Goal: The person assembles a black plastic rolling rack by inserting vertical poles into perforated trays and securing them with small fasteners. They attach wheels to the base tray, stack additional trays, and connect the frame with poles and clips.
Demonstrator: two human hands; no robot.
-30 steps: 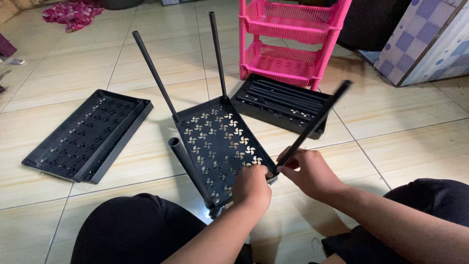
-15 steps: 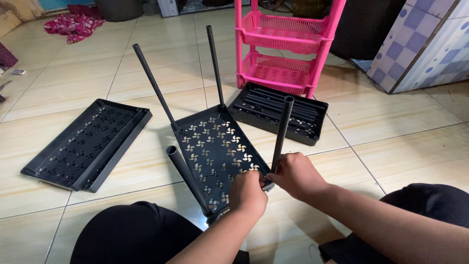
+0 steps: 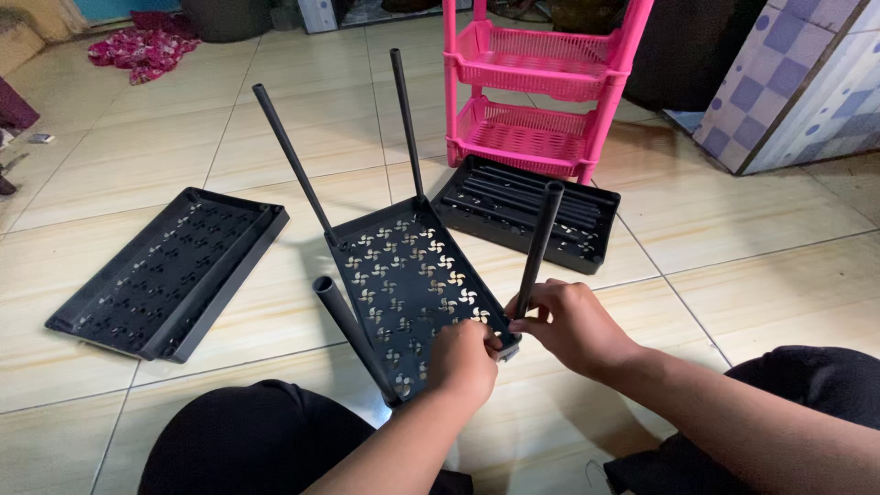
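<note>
A black perforated plastic shelf tray (image 3: 403, 275) lies on the tiled floor between my knees. Three black tubes stand in its corners, two at the far side (image 3: 291, 158) and one near my left knee (image 3: 353, 335). My right hand (image 3: 573, 325) grips a fourth black tube (image 3: 537, 246) near its bottom, and the tube stands almost upright at the tray's near right corner. My left hand (image 3: 463, 362) presses on the tray's edge right beside that corner.
A second black perforated tray (image 3: 165, 270) lies to the left. A third black tray (image 3: 527, 211) holding several black tubes lies behind. A pink three-tier plastic rack (image 3: 541, 82) stands beyond it. A checkered cabinet (image 3: 797, 82) is at the right, and crumpled cloth (image 3: 142, 44) lies far left.
My right hand has swung the fourth tube from a slant to nearly upright and brought its lower end to the tray's near right corner. My left hand has stayed on the tray edge.
</note>
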